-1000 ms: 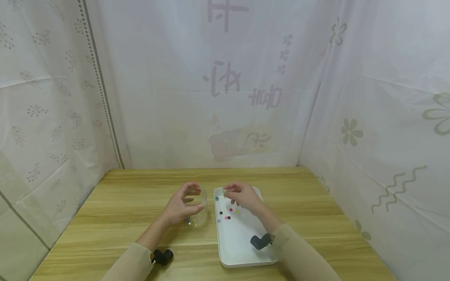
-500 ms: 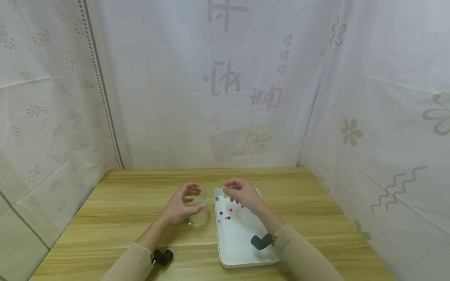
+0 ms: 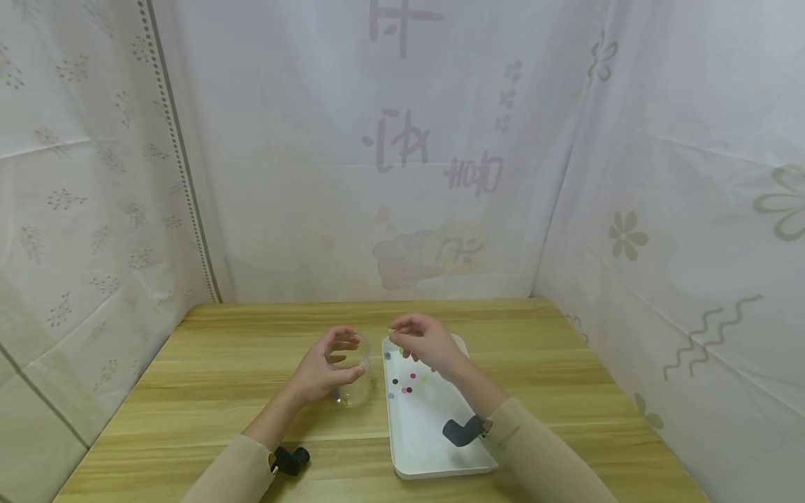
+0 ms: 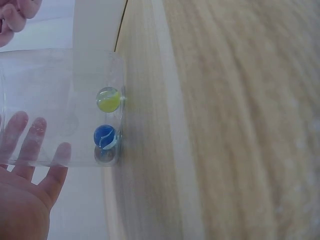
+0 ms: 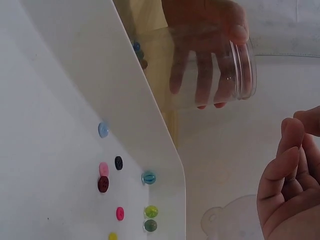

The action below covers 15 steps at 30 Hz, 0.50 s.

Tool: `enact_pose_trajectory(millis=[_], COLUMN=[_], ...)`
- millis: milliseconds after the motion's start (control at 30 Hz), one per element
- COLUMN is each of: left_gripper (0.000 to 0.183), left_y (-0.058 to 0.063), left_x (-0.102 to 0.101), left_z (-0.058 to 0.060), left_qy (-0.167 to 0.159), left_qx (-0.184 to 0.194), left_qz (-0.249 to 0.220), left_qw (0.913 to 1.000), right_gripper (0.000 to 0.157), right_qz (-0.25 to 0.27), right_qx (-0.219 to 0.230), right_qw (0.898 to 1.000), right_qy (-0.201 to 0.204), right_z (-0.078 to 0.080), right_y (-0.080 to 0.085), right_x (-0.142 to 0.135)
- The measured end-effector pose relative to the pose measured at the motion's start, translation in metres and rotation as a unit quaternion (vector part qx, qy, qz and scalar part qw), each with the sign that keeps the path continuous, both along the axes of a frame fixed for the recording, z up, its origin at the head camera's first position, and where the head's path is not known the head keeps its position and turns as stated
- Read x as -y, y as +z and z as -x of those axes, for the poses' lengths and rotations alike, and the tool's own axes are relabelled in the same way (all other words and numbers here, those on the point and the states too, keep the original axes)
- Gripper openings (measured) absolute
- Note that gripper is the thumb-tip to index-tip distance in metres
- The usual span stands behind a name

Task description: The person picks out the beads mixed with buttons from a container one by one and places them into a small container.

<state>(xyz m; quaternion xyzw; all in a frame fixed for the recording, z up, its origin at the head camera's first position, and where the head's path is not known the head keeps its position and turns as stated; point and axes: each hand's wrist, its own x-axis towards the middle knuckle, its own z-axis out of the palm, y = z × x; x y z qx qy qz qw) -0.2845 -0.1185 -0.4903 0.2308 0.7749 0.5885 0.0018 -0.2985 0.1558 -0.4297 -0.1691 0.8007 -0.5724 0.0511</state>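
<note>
My left hand [image 3: 321, 369] grips a clear plastic jar [image 3: 356, 385] that stands upright, uncapped, on the table left of the tray. Low in the jar, the left wrist view shows a yellow-and-clear marble [image 4: 108, 100], a blue marble [image 4: 104, 136] and a dull greyish one [image 4: 104, 152]. My right hand [image 3: 430, 346] is raised over the far left corner of the white tray [image 3: 411, 471], pinching a small pale greenish marble [image 3: 390, 331] between thumb and fingertips. The fingers hide that marble in the right wrist view.
Inside the tray lie a teal marble [image 5: 149, 177], a yellow-green marble [image 5: 151, 211], a grey-green marble [image 5: 150, 225] and a light blue piece [image 5: 103, 130]. Several small buttons, including a black button [image 5: 118, 163] and a dark red button [image 5: 103, 184], lie near them. Patterned curtains surround the table.
My right hand has lifted with the pinched marble and shifted left toward the jar, uncovering more of the tray's far left corner. The left hand and jar have stayed put.
</note>
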Motion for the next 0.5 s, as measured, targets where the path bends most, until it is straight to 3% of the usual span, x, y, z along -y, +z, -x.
enact_pose_trajectory(millis=[500], left_gripper=[0.077], left_y=[0.002], left_x=[0.001], left_z=[0.000], left_qy=[-0.002], left_qx=[0.007], left_qz=[-0.002], left_qw=[1.0000], right_gripper=[0.028], right_qz=[-0.009], right_qx=[-0.007], right_qw=[0.999], right_qy=[0.032], right_z=[-0.003], right_y=[0.014], right_x=[0.020])
